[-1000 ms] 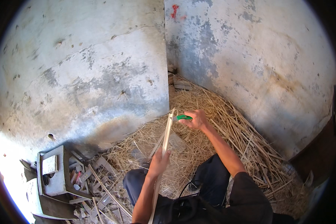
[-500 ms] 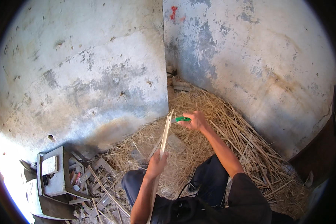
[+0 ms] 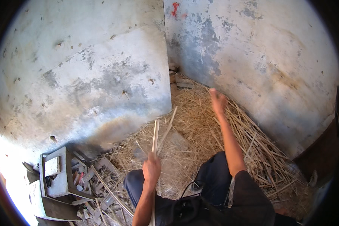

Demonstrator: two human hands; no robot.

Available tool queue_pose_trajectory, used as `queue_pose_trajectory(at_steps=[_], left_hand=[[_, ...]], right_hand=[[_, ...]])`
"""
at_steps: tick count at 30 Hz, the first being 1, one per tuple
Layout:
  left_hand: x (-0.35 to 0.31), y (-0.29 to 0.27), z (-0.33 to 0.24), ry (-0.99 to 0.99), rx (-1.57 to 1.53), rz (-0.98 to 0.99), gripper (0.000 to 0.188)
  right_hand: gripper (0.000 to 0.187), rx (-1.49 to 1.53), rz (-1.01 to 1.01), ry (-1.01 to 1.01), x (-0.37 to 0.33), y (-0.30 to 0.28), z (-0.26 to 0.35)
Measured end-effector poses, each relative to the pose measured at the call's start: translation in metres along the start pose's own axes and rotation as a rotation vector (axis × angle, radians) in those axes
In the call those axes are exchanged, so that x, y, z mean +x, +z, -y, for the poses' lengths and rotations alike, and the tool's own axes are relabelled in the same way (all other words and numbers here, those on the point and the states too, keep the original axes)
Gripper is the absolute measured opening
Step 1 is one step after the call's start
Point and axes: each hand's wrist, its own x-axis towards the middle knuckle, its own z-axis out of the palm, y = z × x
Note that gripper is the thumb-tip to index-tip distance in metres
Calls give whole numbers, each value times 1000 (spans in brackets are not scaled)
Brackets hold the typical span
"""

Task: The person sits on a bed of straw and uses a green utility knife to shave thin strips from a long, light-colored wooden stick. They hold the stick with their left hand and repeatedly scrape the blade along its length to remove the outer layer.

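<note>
My left hand point(image 3: 151, 171) is closed around a long, pale strip, which looks like split bamboo point(image 3: 155, 137). The strip stands up past my fist and runs down along my forearm to the lower edge. A thinner pale strip point(image 3: 168, 127) slants away to the right just beside it; whether my fist also holds it, I cannot tell. My right hand point(image 3: 219, 103) is stretched far out near the right wall, well apart from the strips. Motion blurs its fingers, and the green-handled knife seen earlier does not show.
Two worn walls point(image 3: 113, 79) meet in a corner ahead. Shavings point(image 3: 194, 113) cover the floor, with a heap of long strips point(image 3: 261, 150) along the right wall. A battered grey box-like cabinet point(image 3: 60, 173) stands at left among wood scraps point(image 3: 105, 196). My knees point(image 3: 214, 173) are below.
My right hand has swung away from the strip's tip, up and right; its green-handled knife has gone from sight. My left hand has shifted slightly left, and the strip now stands more upright.
</note>
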Motion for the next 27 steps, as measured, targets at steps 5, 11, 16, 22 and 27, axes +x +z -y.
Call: queue_pose_trajectory(at_steps=[5,11,16,22,27], left_hand=[[5,6,-7,-22,-344,160,26],[11,21,-28,-177,-557,357,32],[12,13,-40,-217,-699,411,31],[11,11,-36,-206,-735,396,34],[10,11,-34,-200,-724,363,38]], right_hand=[[81,21,321,188,-14,-24,-27],[72,14,821,-214,-80,25,43],[60,125,843,-598,-116,21,94],[58,-30,846,-716,-129,21,91],[55,-10,719,-679,-128,29,88]])
